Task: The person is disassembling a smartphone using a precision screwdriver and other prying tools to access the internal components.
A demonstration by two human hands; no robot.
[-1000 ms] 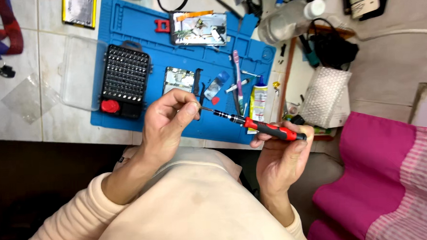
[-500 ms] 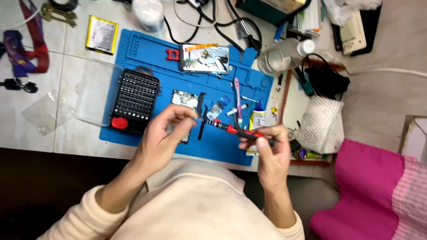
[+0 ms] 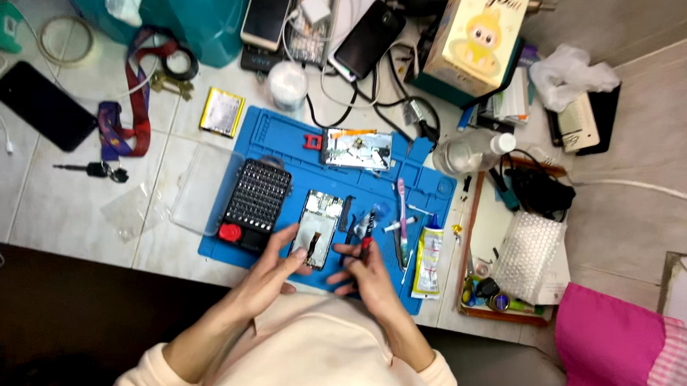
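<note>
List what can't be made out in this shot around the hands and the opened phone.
- Head view: the screwdriver tip is too small to see, so contact with the phone can't be told.
- The right hand covers most of the screwdriver handle.
- The left hand hides the phone's lower end.
- Single bits in the bit case are too small to tell apart.
- The person's body hides the mat's near edge.

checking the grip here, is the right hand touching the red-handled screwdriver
Touching. The head view shows the right hand with its fingers closed around the red-handled screwdriver, which stands over the blue mat beside the opened phone.
</note>
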